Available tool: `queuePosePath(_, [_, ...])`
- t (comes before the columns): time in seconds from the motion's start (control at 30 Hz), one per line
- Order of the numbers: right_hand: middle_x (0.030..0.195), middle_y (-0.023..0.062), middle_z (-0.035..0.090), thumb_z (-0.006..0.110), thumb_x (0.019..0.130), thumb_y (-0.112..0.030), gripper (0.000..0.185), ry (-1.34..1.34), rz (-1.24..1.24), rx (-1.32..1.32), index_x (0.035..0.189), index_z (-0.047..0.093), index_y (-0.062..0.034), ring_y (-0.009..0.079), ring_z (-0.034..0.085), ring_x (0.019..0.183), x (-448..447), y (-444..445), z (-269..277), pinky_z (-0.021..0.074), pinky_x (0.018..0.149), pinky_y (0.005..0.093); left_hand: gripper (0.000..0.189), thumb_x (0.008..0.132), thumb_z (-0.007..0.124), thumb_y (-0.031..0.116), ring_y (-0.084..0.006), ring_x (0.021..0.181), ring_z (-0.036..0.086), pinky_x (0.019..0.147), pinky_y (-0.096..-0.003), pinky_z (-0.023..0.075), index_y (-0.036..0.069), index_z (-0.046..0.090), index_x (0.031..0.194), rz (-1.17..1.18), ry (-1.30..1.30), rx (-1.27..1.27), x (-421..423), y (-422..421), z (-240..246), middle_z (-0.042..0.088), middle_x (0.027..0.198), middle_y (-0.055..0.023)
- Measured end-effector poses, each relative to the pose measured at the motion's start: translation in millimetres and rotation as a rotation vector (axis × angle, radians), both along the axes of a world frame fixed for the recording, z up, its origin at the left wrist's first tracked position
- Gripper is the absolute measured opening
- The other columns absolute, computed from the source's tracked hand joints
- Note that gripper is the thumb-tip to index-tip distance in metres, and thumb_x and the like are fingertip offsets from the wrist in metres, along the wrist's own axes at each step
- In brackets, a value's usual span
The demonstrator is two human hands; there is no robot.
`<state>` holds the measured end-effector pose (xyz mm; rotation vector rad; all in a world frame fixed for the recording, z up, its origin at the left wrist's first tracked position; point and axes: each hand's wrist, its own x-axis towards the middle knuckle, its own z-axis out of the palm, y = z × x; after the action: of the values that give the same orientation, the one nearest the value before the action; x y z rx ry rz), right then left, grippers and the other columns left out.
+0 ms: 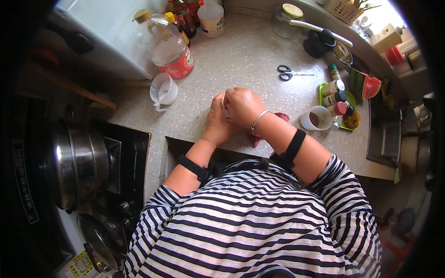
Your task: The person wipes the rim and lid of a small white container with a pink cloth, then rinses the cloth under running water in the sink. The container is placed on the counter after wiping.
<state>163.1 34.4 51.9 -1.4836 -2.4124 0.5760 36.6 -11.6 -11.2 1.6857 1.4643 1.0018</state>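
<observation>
Over the speckled countertop (250,55), my left hand (219,120) is wrapped around a small white object (225,110), mostly hidden by the fingers. My right hand (243,106) is closed over the top of the same object, touching my left hand; what kind of object it is cannot be told. A dark red item (256,139) lies on the counter, partly covered by my right wrist and forearm. Beyond my hands, to the right, lie black-handled scissors (286,73). A white plastic measuring cup (164,91) stands to the left of my hands.
Right of my forearm, a plastic cup (315,118) of dark grains stands beside a green tray (323,88) of spice jars, with cut watermelon (370,87) behind. Large bottles (174,52) and a glass jar (286,26) stand at the back. A steel pot (81,166) is at left; a sink (384,135) at right.
</observation>
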Motion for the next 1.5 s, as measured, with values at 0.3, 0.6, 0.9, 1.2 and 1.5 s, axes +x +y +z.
queuePosePath(0.3, [0.095, 0.0187, 0.068, 0.063, 0.079, -0.018, 0.023, -0.097, -0.022, -0.011, 0.097, 0.064, -0.0044, 0.0366, 0.068, 0.087, 1.5, 3.1, 2.3, 0.0555, 0.077, 0.0442, 0.096, 0.061, 0.090, 0.032, -0.0405, 0.120, 0.051, 0.098, -0.0457, 0.0449, 0.004, 0.036, 0.136, 0.002, -0.009, 0.010, -0.7, 0.2, 2.7, 0.050, 0.129, -0.0230])
queuePosePath(0.6, [0.095, 0.0163, 0.069, 0.063, 0.079, -0.018, 0.021, -0.119, -0.081, 0.022, 0.095, 0.065, -0.0054, 0.0357, 0.068, 0.089, 0.9, 3.2, 5.0, 0.0556, 0.078, 0.0440, 0.100, 0.061, 0.091, 0.035, -0.0397, 0.119, 0.053, 0.097, -0.0451, 0.0461, 0.003, 0.034, 0.137, 0.002, 0.019, 0.009, -2.7, 1.6, -4.7, 0.050, 0.130, -0.0235])
queuePosePath(0.9, [0.089, 0.0164, 0.067, 0.065, 0.081, -0.018, 0.013, 0.040, -0.165, 0.038, 0.086, 0.064, -0.0065, 0.0368, 0.066, 0.085, 26.9, 7.4, -3.1, 0.0531, 0.075, 0.0440, 0.099, 0.063, 0.091, 0.032, -0.0364, 0.114, 0.058, 0.094, -0.0429, 0.0486, 0.003, 0.034, 0.138, 0.023, 0.033, 0.000, 0.9, -2.8, 6.3, 0.055, 0.127, -0.0230])
queuePosePath(1.2, [0.083, 0.0188, 0.069, 0.066, 0.080, -0.016, 0.014, 0.327, -0.326, -0.157, 0.086, 0.067, -0.0032, 0.0370, 0.068, 0.082, 63.8, -14.1, -16.7, 0.0542, 0.075, 0.0424, 0.098, 0.063, 0.091, 0.033, -0.0387, 0.113, 0.055, 0.097, -0.0445, 0.0466, 0.001, 0.033, 0.135, -0.010, 0.027, 0.053, -0.6, -3.3, 6.4, 0.050, 0.125, -0.0236])
queuePosePath(1.5, [0.083, 0.0165, 0.068, 0.065, 0.078, -0.009, 0.012, 0.231, -0.092, 0.021, 0.087, 0.067, -0.0024, 0.0324, 0.068, 0.079, 50.1, 5.8, -3.9, 0.0541, 0.072, 0.0379, 0.097, 0.065, 0.091, 0.031, -0.0355, 0.114, 0.058, 0.095, -0.0435, 0.0490, 0.004, 0.033, 0.138, -0.007, 0.026, 0.013, -0.7, -2.6, 11.6, 0.054, 0.127, -0.0216])
